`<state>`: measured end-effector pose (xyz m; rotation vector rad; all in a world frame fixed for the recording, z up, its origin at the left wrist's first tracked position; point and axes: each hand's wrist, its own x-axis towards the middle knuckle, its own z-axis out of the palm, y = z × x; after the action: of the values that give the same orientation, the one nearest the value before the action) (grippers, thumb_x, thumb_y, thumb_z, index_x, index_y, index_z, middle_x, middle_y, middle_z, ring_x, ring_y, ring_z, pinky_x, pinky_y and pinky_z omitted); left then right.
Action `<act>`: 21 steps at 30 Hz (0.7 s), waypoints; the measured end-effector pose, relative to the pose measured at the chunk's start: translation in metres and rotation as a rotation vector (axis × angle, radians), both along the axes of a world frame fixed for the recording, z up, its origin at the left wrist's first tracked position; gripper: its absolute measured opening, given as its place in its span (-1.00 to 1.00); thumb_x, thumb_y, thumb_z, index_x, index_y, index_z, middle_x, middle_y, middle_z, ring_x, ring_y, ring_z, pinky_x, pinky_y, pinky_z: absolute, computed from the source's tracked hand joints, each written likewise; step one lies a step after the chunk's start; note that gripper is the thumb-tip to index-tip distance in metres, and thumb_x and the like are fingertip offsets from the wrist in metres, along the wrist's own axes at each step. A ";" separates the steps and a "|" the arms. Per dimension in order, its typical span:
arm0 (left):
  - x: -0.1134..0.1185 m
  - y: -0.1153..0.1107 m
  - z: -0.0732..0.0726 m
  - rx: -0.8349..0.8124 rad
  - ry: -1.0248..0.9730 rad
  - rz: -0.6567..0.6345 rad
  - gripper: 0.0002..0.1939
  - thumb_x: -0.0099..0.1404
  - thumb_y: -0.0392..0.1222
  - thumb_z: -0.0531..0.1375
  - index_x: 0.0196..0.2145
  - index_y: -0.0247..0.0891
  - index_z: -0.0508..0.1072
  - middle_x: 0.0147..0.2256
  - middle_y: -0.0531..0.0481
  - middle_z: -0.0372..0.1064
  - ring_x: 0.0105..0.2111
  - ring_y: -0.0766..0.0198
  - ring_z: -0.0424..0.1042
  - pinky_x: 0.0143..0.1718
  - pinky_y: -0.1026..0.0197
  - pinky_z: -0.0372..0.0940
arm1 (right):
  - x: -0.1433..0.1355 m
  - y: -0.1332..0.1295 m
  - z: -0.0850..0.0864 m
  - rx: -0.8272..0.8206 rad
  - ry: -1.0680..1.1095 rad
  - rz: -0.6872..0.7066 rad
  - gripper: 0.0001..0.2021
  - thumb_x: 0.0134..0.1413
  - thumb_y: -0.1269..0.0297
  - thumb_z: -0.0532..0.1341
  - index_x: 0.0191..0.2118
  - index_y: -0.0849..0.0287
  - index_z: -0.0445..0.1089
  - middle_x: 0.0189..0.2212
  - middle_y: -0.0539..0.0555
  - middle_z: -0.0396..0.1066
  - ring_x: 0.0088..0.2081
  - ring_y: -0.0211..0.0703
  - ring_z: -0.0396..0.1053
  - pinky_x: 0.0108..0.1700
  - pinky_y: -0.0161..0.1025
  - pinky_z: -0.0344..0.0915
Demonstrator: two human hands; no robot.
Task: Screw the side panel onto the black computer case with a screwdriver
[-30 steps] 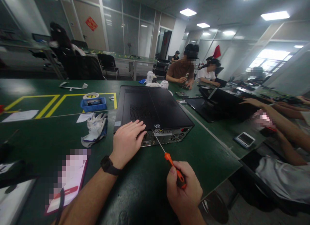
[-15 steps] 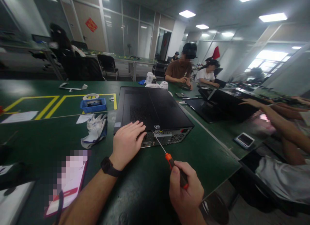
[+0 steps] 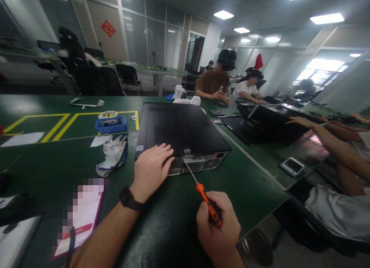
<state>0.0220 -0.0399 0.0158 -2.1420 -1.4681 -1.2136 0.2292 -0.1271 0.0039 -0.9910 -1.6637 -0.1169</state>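
A black computer case lies on its side on the green table, its rear panel with ports and a fan grille facing me. My left hand rests flat on the near left corner of the case, fingers stretched out. In my right hand is a screwdriver with an orange and black handle, gripped between thumb and fingers. Its long thin shaft points up and left, and the tip meets the upper edge of the rear panel. Whatever lies right under the tip is too small to make out.
Left of the case are a pair of work gloves, a blue tray and a tape roll. A pink-edged sheet lies nearer. On the right are a small white device and a co-worker's arm. Other people sit beyond.
My right hand has turned around the screwdriver handle and shifted slightly left, showing more orange on the handle. The tip stays at the rear panel, and my left hand keeps its place.
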 end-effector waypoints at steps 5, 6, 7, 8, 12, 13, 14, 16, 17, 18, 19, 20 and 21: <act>-0.001 0.000 -0.001 0.001 0.002 0.003 -0.79 0.34 -0.17 0.21 -0.10 -0.19 0.57 -0.02 -0.05 0.56 0.02 0.08 0.52 0.12 -0.08 0.38 | -0.001 0.000 0.001 -0.002 -0.019 -0.035 -0.82 0.18 0.48 0.17 -0.11 0.15 0.35 -0.35 0.03 0.44 -0.39 -0.23 0.43 -0.34 -0.29 0.41; -0.001 0.000 -0.001 0.000 0.004 0.004 -0.79 0.34 -0.17 0.21 -0.10 -0.19 0.57 -0.02 -0.05 0.56 0.02 0.09 0.52 0.13 -0.07 0.37 | 0.000 0.001 0.001 -0.003 -0.021 -0.041 -0.82 0.19 0.47 0.17 -0.10 0.15 0.35 -0.35 0.03 0.45 -0.39 -0.24 0.43 -0.35 -0.29 0.40; -0.001 0.001 -0.001 0.000 0.005 0.006 -0.79 0.34 -0.17 0.21 -0.10 -0.19 0.57 -0.02 -0.04 0.56 0.03 0.09 0.52 0.13 -0.06 0.37 | 0.000 0.001 0.001 -0.002 -0.018 -0.037 -0.83 0.20 0.45 0.17 -0.09 0.16 0.35 -0.35 0.04 0.45 -0.39 -0.23 0.43 -0.35 -0.29 0.40; -0.001 0.001 -0.001 0.000 0.008 0.008 -0.78 0.34 -0.17 0.21 -0.10 -0.19 0.57 -0.01 -0.04 0.56 0.03 0.10 0.52 0.14 -0.06 0.37 | 0.001 0.001 0.000 -0.005 -0.014 -0.021 -0.82 0.19 0.44 0.18 -0.09 0.16 0.34 -0.34 0.05 0.44 -0.38 -0.23 0.43 -0.34 -0.28 0.40; -0.001 0.001 -0.001 0.000 0.020 0.010 -0.78 0.34 -0.17 0.21 -0.10 -0.21 0.57 -0.03 -0.06 0.57 0.02 0.09 0.52 0.12 -0.06 0.38 | 0.002 0.002 -0.003 -0.012 0.005 0.049 -0.78 0.13 0.46 0.20 -0.08 0.20 0.34 -0.31 0.09 0.41 -0.31 -0.16 0.44 -0.30 -0.22 0.42; -0.001 0.001 -0.001 -0.001 0.019 0.010 -0.78 0.34 -0.17 0.21 -0.10 -0.21 0.57 -0.03 -0.06 0.57 0.02 0.09 0.53 0.12 -0.06 0.38 | 0.002 0.002 -0.004 -0.010 0.005 0.049 -0.78 0.13 0.48 0.20 -0.09 0.20 0.34 -0.31 0.08 0.41 -0.31 -0.16 0.44 -0.30 -0.22 0.42; -0.001 0.000 -0.001 -0.001 0.018 0.010 -0.79 0.34 -0.17 0.21 -0.10 -0.20 0.57 -0.02 -0.06 0.57 0.02 0.09 0.53 0.12 -0.07 0.38 | 0.002 0.002 -0.004 -0.007 0.003 0.039 -0.79 0.13 0.49 0.19 -0.10 0.19 0.34 -0.33 0.07 0.42 -0.32 -0.18 0.44 -0.30 -0.23 0.41; -0.001 0.000 -0.001 -0.002 0.014 0.010 -0.79 0.34 -0.17 0.21 -0.10 -0.20 0.57 -0.02 -0.05 0.56 0.02 0.08 0.52 0.11 -0.07 0.38 | 0.001 0.002 -0.003 -0.002 -0.002 0.003 -0.80 0.16 0.50 0.18 -0.10 0.17 0.35 -0.35 0.04 0.43 -0.37 -0.21 0.43 -0.33 -0.26 0.40; -0.001 0.000 0.000 -0.002 0.014 0.011 -0.79 0.34 -0.17 0.21 -0.10 -0.20 0.57 -0.02 -0.05 0.56 0.02 0.08 0.52 0.11 -0.06 0.38 | 0.001 0.002 -0.002 0.001 -0.004 -0.013 -0.81 0.17 0.49 0.18 -0.10 0.16 0.36 -0.35 0.04 0.43 -0.38 -0.22 0.43 -0.33 -0.27 0.40; 0.000 0.000 0.000 -0.002 0.015 0.012 -0.79 0.34 -0.17 0.21 -0.10 -0.20 0.57 -0.02 -0.05 0.56 0.02 0.08 0.52 0.12 -0.06 0.38 | 0.001 0.002 -0.001 0.005 -0.003 -0.021 -0.81 0.17 0.48 0.18 -0.10 0.16 0.36 -0.34 0.04 0.44 -0.39 -0.23 0.42 -0.34 -0.28 0.40; 0.000 0.000 0.000 0.000 0.017 0.014 -0.79 0.34 -0.17 0.21 -0.10 -0.20 0.57 -0.02 -0.05 0.56 0.02 0.09 0.52 0.12 -0.05 0.38 | 0.001 0.002 -0.001 0.006 0.003 -0.019 -0.81 0.17 0.47 0.18 -0.09 0.16 0.36 -0.34 0.05 0.44 -0.38 -0.22 0.42 -0.33 -0.27 0.40; 0.000 0.000 0.000 0.004 0.019 0.015 -0.79 0.34 -0.17 0.21 -0.11 -0.21 0.57 -0.02 -0.05 0.57 0.02 0.09 0.52 0.12 -0.05 0.38 | 0.001 0.002 0.000 0.005 0.008 -0.008 -0.80 0.16 0.46 0.19 -0.08 0.17 0.35 -0.33 0.06 0.43 -0.36 -0.21 0.43 -0.32 -0.26 0.40; 0.000 0.000 0.000 0.008 0.022 0.016 -0.79 0.34 -0.17 0.21 -0.11 -0.21 0.57 -0.03 -0.05 0.57 0.02 0.09 0.52 0.12 -0.04 0.38 | 0.000 0.002 0.000 0.008 0.012 0.007 -0.78 0.14 0.46 0.20 -0.08 0.18 0.35 -0.32 0.06 0.42 -0.34 -0.19 0.43 -0.31 -0.24 0.41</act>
<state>0.0218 -0.0399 0.0163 -2.1274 -1.4660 -1.1850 0.2297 -0.1247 0.0037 -0.9781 -1.6550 -0.1123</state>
